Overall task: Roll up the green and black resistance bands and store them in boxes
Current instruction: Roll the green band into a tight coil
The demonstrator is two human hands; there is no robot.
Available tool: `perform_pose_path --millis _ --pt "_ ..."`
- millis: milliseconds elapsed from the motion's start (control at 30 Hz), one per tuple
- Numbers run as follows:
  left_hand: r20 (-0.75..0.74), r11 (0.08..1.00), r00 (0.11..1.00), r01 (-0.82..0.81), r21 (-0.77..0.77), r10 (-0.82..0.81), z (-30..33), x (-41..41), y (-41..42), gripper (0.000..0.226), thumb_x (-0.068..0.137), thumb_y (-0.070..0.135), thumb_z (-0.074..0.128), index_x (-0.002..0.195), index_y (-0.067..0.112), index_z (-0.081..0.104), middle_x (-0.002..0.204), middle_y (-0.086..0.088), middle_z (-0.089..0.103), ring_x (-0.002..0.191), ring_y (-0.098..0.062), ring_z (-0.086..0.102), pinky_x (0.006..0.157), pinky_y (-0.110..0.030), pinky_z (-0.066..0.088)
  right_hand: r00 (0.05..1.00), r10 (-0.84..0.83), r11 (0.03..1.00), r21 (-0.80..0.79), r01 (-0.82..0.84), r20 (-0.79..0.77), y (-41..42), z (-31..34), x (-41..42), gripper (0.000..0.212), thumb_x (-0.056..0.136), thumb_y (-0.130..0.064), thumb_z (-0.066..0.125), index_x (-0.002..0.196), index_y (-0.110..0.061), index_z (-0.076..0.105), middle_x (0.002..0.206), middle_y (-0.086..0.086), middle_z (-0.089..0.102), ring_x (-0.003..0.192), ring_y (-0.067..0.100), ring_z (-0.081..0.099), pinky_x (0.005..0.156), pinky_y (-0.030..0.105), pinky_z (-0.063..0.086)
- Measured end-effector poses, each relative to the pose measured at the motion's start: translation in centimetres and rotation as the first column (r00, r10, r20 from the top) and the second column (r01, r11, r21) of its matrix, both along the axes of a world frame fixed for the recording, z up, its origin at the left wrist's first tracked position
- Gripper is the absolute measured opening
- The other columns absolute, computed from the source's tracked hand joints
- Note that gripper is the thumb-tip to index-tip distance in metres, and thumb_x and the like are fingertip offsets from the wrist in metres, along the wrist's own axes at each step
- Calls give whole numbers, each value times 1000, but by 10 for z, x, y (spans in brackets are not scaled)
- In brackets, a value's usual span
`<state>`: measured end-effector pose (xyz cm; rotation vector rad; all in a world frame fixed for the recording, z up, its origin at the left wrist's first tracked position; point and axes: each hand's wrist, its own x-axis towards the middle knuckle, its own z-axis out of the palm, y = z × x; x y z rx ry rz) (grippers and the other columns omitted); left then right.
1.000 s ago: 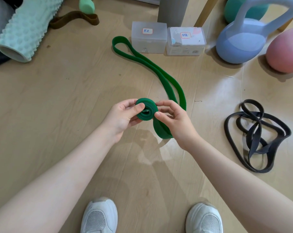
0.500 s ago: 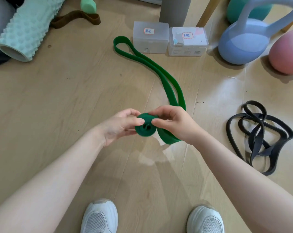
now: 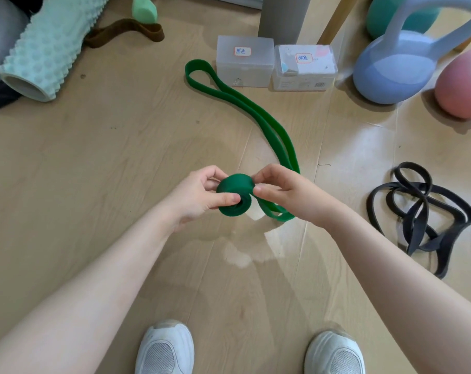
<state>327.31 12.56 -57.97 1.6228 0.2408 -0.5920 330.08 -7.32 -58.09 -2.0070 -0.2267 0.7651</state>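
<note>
Green band (image 3: 235,197) coil has been rolled another turn vs. a sec ago; it's pinched by left hand (image 3: 199,197) & right hand (image 3: 281,194) above floor. Tail still unrolled toward boxes (image 3: 245,60); black band (image 3: 423,220) untouched.

The green resistance band (image 3: 256,109) looks like matt rubber, its coiled part between the fingers (image 3: 223,198) showing a slightly fuzzy edge. Right of the fingers, the black resistance band (image 3: 418,211) is a duller, smooth rubber. The floor (image 3: 121,163) is pale wood-grain laminate with a soft sheen (bright reflections lie just below the fingers). Beyond the fingers, two boxes (image 3: 244,62) are frosted translucent plastic with paper labels. The kettlebell (image 3: 396,66) has a smooth satin coating. Far left, the foam roller (image 3: 50,41) is knobbly matt foam. The shoes (image 3: 165,349) show white mesh cloth.
</note>
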Motion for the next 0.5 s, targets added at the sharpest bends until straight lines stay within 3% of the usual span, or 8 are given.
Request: perform_pose_path --millis 67,200,300,433,500 --pt "20 998 998 -55 -25 56 0 1 4 21 77 5 69 91 12 55 83 3 72 72 -6 68 61 -16 51 995 14 998 -65 -7 101 -4 -2 -2 23 84 -25 65 105 -22 55 109 -11 58 107 7 55 94 26 44" --pt "90 993 990 -107 -51 111 -1 1 5 23 76 5 70 89 18 56 84 7 73 77 -5 67 67 -18 50 978 -48 997 -52 60 202 5 -11 -15 23 83 -14 66 99 -22 51 97 -10 58 85 14 63 80 31 53" --pt "144 995 985 -91 -31 94 1 1 4 27 75 4 71 90 20 56 90 7 71 79 -7 67 72 -19 50 970 -57 998 -12 62 235 13 -14 -17 46 82 -18 68 121 -25 45 102 -7 56 76 14 61 72 27 53" --pt "194 997 979 -54 -57 64 8 3 13 29 75 -1 69 90 20 57 87 11 72 81 -4 67 74 -16 53 995 -12 991 137 -1 96 7 -5 -9 36 86 -19 63 116 -32 49 103 -19 58 75 15 60 71 28 52" --pt "180 995 982 -35 -95 51 10 2 17 29 75 -2 67 91 20 57 83 14 73 79 -2 67 71 -15 52 999 10 977 211 -18 39 7 -3 -5 29 86 -13 63 107 -28 51 108 -14 60 74 14 56 68 29 51"
